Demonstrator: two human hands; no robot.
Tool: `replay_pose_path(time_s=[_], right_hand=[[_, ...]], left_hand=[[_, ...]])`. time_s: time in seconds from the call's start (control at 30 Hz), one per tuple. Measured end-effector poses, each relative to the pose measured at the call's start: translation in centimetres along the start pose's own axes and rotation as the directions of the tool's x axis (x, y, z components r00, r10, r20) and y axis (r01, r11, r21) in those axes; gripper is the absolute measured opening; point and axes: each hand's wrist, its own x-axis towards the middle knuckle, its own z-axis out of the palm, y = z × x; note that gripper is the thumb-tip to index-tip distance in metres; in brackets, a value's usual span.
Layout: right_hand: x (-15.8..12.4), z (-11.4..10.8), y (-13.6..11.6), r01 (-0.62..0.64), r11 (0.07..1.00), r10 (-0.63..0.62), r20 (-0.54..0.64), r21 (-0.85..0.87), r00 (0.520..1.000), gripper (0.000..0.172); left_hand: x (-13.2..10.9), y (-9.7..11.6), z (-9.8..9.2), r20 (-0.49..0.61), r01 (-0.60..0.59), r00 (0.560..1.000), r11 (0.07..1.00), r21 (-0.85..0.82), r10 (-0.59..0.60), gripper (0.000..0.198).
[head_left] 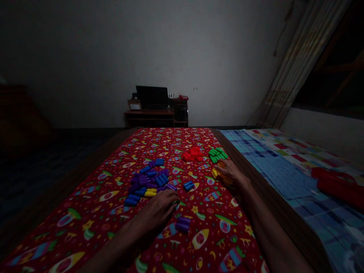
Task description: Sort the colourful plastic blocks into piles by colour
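In the head view, my left hand rests low over the red patterned cloth, palm down, fingers loosely bent and apart, with nothing visible in them. Beside it lies a heap of purple plastic pieces and blue plastic pieces, with one yellow piece among them. My right hand curls its fingers over a small group of yellow plastic pieces, partly hidden beneath it. A lone blue piece lies between the hands. Nearer to me is a purple piece.
Red pieces and green pieces form separate piles beyond my right hand. The cloth covers a long surface with brown edges. A monitor stands on a desk by the far wall. Blue checked bedding lies to the right.
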Motion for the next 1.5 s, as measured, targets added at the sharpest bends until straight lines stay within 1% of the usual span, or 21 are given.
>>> replay_pose_path(time_s=[0.17, 0.33, 0.47, 0.6, 0.67, 0.77, 0.83, 1.0, 1.07, 1.17, 1.3, 1.5], right_hand=[[0.3, 0.9, 0.5, 0.014, 0.999, -0.015, -0.020, -0.052, 1.000, 0.038], [0.3, 1.4, 0.6, -0.005, 0.995, 0.000, -0.053, -0.103, 0.999, 0.037], [0.3, 1.4, 0.8, 0.022, 0.994, -0.026, -0.038, -0.109, 0.999, 0.034], [0.5, 1.5, 0.8, 0.012, 0.993, -0.016, -0.025, -0.120, 1.000, 0.036], [0.5, 1.8, 0.8, 0.002, 0.994, -0.008, -0.057, -0.112, 0.998, 0.038], [0.4, 2.5, 0.5, -0.027, 0.991, 0.004, -0.173, -0.132, 0.985, 0.041], [0.3, 2.7, 0.2, -0.017, 0.988, -0.015, -0.201, -0.153, 0.979, 0.042], [-0.2, 1.9, -0.3, 0.044, 0.987, -0.052, -0.055, -0.152, 0.997, 0.046], [-0.2, 1.5, -0.3, 0.069, 0.986, -0.074, -0.023, -0.150, 0.997, 0.044], [-0.1, 1.5, 0.0, 0.100, 0.981, -0.106, -0.025, -0.166, 0.994, 0.040], [0.0, 1.9, 0.5, 0.109, 0.975, -0.117, -0.034, -0.195, 0.992, 0.038], [-0.1, 1.4, 0.4, 0.097, 0.983, -0.107, -0.061, -0.156, 0.992, 0.040]], left_hand=[[-0.2, -0.1, 0.2, 0.005, 0.003, 1.000, 1.000, 0.011, -0.004, 0.026], [-0.2, 0.7, -0.4, 0.009, 0.016, 1.000, 1.000, 0.026, -0.016, 0.027], [-0.1, 1.2, -0.7, -0.011, 0.012, 1.000, 1.000, 0.024, -0.012, 0.026], [-0.1, 0.9, -0.3, -0.012, 0.006, 1.000, 1.000, 0.010, -0.006, 0.026], [-0.2, 0.7, -0.2, -0.008, 0.006, 1.000, 1.000, 0.007, -0.006, 0.026], [-0.2, 0.9, -0.3, -0.002, 0.022, 1.000, 1.000, 0.016, -0.022, 0.027], [-0.1, 1.1, -0.6, 0.006, 0.032, 0.999, 0.999, 0.023, -0.033, 0.027], [-0.1, 1.0, -0.5, -0.002, 0.014, 1.000, 1.000, 0.025, -0.014, 0.027], [-0.2, 0.8, -0.3, -0.014, 0.005, 1.000, 1.000, 0.024, -0.005, 0.027], [-0.3, 0.6, -0.2, -0.011, 0.008, 1.000, 1.000, 0.024, -0.008, 0.026], [-0.3, 0.7, -0.2, -0.016, 0.006, 1.000, 0.999, 0.031, -0.005, 0.027], [-0.2, 0.3, -0.1, -0.033, -0.017, 0.999, 0.999, 0.038, 0.019, 0.026]])
